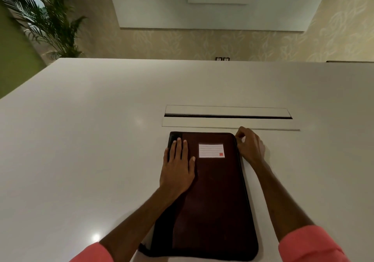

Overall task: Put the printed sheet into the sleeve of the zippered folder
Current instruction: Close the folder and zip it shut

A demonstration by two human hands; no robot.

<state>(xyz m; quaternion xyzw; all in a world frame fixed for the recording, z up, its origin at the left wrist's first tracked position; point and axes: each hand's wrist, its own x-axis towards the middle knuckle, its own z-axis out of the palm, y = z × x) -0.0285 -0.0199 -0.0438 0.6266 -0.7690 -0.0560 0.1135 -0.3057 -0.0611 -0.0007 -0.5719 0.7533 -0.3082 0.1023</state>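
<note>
A dark brown zippered folder (214, 190) lies closed on the white table (81, 140), long side running away from me, with a white lined label (211, 150) near its far end. My left hand (178, 166) rests flat on the folder's far left part, fingers together. My right hand (250, 146) is at the folder's far right corner, fingers pinched at the edge where the zipper runs; the zipper pull itself is hidden by the fingers. A pale strip that may be the printed sheet (250, 178) shows along the folder's right side.
A long cable slot with an open flap (226, 114) is set into the table just beyond the folder. A potted palm (46, 18) stands at the back left, and wall sockets (222, 59) show behind the far table edge.
</note>
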